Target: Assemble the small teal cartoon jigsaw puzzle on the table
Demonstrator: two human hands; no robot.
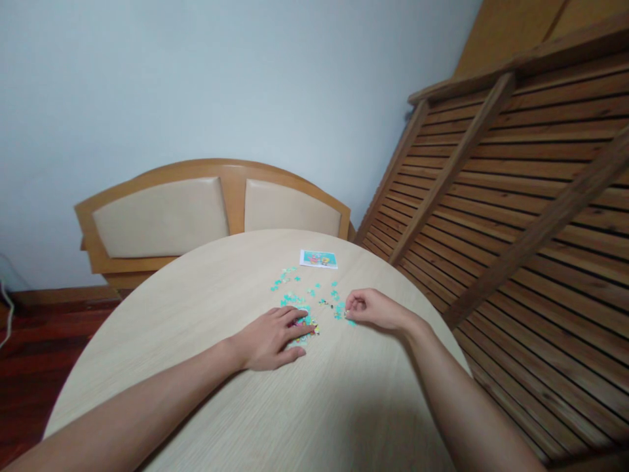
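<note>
Pressing left hand (268, 339) flat on joined puzzle pieces (305, 326), right hand (373, 308) grip pinching 1 piece (346, 316) (orientation unclear)

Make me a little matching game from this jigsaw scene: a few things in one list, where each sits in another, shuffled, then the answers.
Things:
1. left hand
2. right hand
3. picture card
4. chair backs

Places:
A. beyond the round table, against the wall
B. lying flat on the joined puzzle pieces
C. near the table's far edge, past the loose pieces
D. fingers curled at a small piece, on the slatted-wood side

Pairs: 1-B, 2-D, 3-C, 4-A
</note>
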